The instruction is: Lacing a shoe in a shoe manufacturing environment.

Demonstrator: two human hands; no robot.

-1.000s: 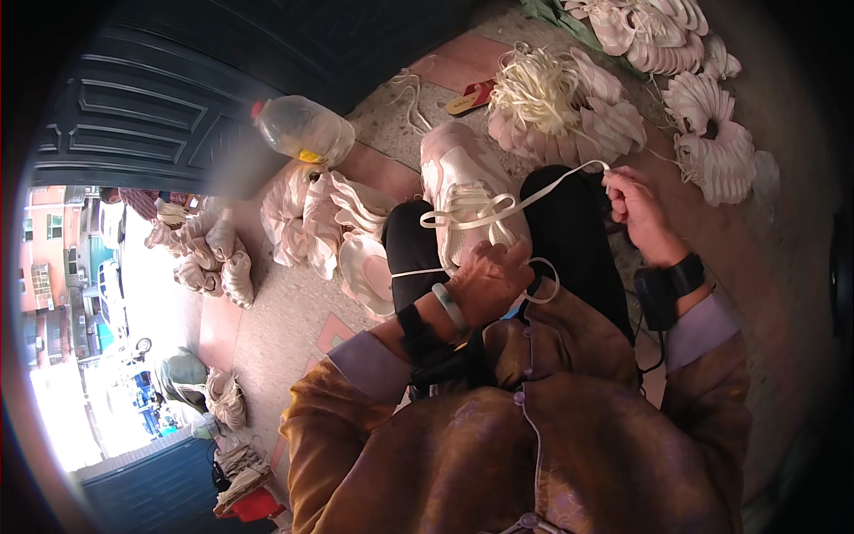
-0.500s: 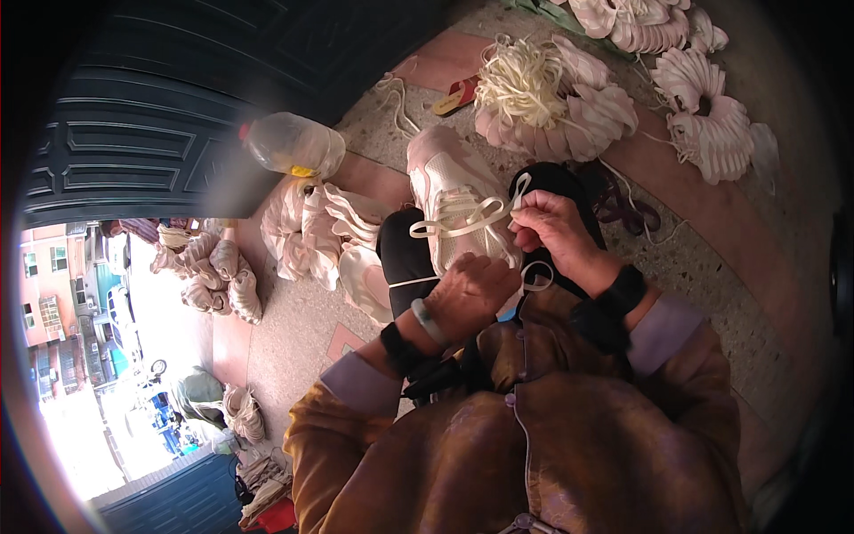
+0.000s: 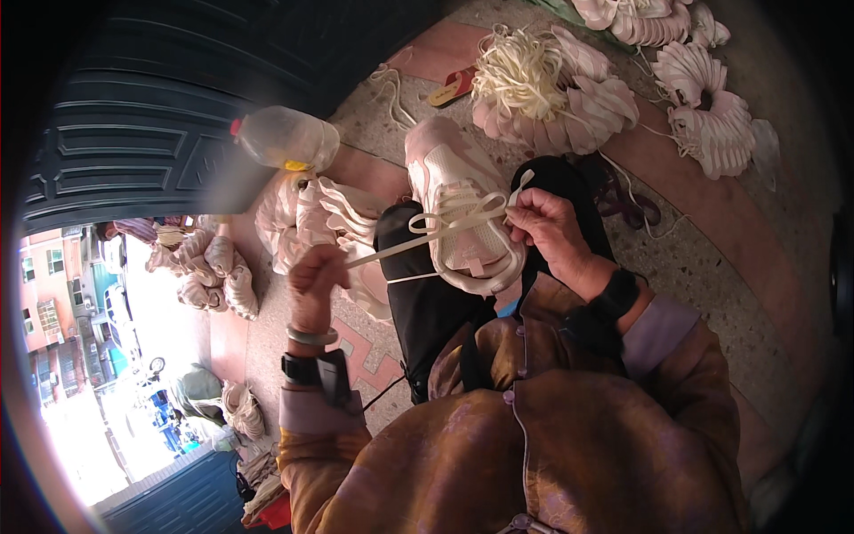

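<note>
Fingers of the left hand (image 3: 316, 276) are curled closed on a flat white lace (image 3: 391, 251), and those of the right hand (image 3: 553, 230) pinch a short lace end (image 3: 526, 180) that juts toward one o'clock. Between the two hands sits the shoe (image 3: 455, 173), over the black trousers (image 3: 445, 316), its long axis running from the toe at eleven o'clock to the heel at five. From the left hand it lies at two o'clock, well apart, with the lace stretched straight across to it; from the right fingers it lies at nine o'clock, just beside them, so the right hand is the nearer. Whether those fingertips touch the upper cannot be told. Slack loops (image 3: 423, 222) stand at the shoe's nine o'clock edge, above the stretched lace.
</note>
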